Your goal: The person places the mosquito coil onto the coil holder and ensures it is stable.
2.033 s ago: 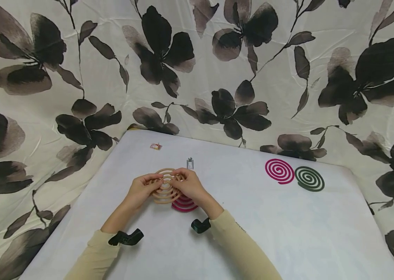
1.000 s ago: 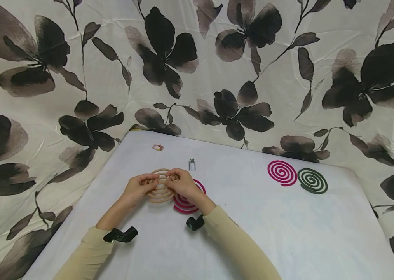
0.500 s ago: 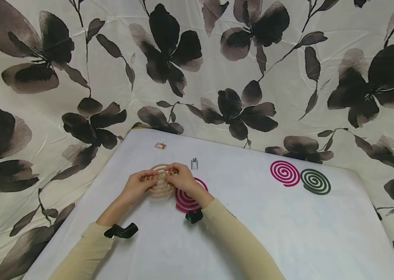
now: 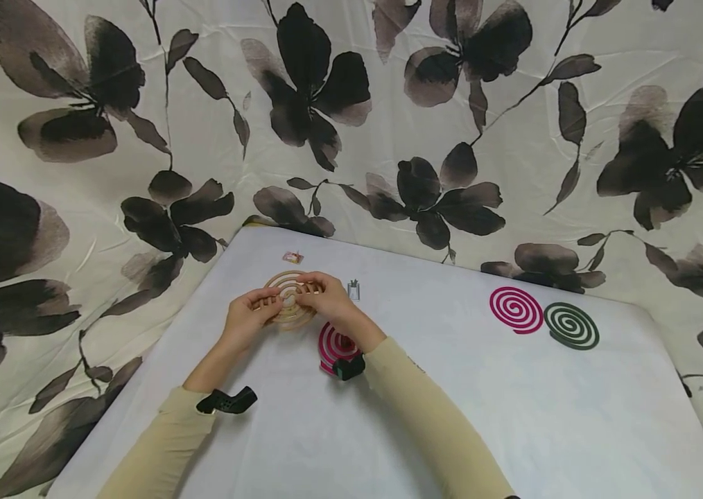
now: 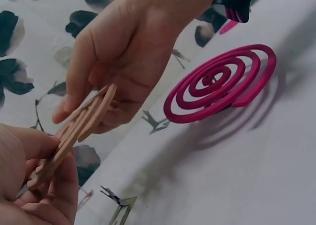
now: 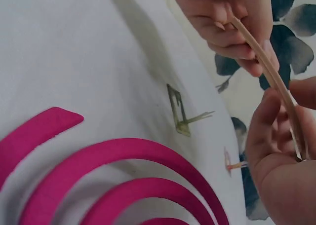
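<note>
Both hands hold a tan mosquito coil (image 4: pixel 292 322) up over the table, tilted toward the head camera. My left hand (image 4: pixel 245 320) pinches its left side between thumb and fingers. On the opposite side, my right hand (image 4: pixel 334 302) grips it, thumb near the centre. Seen edge-on in the left wrist view, the tan coil (image 5: pixel 74 131) runs between the two hands. Below my right wrist is a pink mosquito coil (image 4: pixel 328 346), partly hidden by the wrist camera. The left wrist view shows this pink coil (image 5: pixel 269 67) raised above its shadow.
A small metal coil stand (image 4: pixel 353 290) lies just beyond my right hand. Farther back is a small reddish stand-like piece (image 4: pixel 292 257). Another pink coil (image 4: pixel 516 310) and a green coil (image 4: pixel 572 326) lie side by side at the right of the white table (image 4: pixel 514 409).
Both hands have carried the tan coil farther from me, toward the back of the table. The right wrist camera now overlaps the near pink coil. The head view has shifted slightly.
</note>
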Tool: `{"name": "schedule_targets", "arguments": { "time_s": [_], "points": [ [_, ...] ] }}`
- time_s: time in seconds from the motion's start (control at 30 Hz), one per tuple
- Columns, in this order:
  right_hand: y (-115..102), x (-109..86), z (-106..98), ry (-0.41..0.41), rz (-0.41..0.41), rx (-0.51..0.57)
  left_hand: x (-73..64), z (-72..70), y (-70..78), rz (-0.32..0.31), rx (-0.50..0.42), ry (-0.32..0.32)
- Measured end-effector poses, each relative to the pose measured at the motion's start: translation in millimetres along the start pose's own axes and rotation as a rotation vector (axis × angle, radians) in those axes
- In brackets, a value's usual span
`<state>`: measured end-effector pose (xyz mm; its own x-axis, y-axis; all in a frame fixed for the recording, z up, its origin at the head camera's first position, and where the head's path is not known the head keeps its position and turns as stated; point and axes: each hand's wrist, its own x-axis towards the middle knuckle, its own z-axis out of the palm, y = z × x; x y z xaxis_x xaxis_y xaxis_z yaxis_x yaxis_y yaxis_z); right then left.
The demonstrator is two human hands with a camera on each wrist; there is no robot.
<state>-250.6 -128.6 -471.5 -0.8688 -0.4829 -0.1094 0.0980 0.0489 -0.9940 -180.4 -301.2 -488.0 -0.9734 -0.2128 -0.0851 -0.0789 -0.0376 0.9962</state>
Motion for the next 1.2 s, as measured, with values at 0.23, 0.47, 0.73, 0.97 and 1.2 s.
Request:
{"name": "schedule_targets", "arguments": {
  "time_s": [0.23, 0.47, 0.73, 0.97, 1.2],
  "points": [
    [4, 1.7, -1, 0.018, 0.008, 0.021, -0.6, 10.5, -5.3, -0.055, -0.083, 0.027],
    [2, 7.7, -7, -0.033, 0.005, -0.082, 4.0, 11.8, -10.4, -0.040, -0.122, 0.005],
    [4, 10.4, -5, 0.006, -0.004, -0.095, 12.5, 11.3, -12.0, -0.046, -0.125, 0.008],
    [12, 10.1, 2, 0.115, 0.003, -0.134, 17.8, 13.3, -19.6, -0.081, -0.121, 0.055],
    [21, 13.6, 14, 0.127, 0.044, -0.143, 17.4, 5.4, -29.9, -0.111, -0.099, 0.088]
  ]
}}
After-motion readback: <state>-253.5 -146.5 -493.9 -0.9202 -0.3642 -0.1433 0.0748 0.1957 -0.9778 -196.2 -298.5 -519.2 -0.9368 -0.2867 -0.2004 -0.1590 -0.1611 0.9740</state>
